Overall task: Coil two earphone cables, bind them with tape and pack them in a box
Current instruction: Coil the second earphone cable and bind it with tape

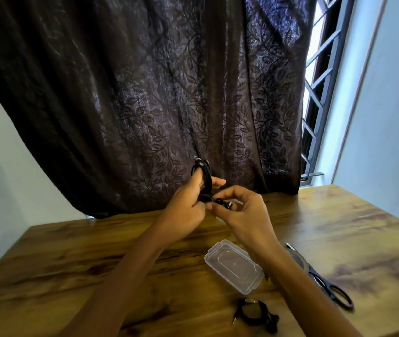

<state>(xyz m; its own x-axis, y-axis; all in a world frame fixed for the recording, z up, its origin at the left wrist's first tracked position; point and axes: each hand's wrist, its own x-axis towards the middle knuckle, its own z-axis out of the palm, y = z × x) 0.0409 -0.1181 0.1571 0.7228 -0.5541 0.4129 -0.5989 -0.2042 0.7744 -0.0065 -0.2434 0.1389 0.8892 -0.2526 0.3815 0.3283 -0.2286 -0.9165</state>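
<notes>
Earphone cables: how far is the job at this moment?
Done: one coiled cable lies on the table near the box; I cannot see tape on it. In hand: the left hand has the second cable wound round its fingers; the right hand pinches its end. Left: binding and packing; the box holds nothing yet.

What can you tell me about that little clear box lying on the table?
The box is small, made of clear, slightly milky plastic, rectangular with clipped corners and a stepped rim. Its lid seems to be on, and nothing shows inside. It lies flat on the wooden table, turned at a slant, one corner hidden by the person's right forearm; whether they touch cannot be told. Black scissors lie to its right, and a coiled black earphone cable lies nearer the person.
</notes>
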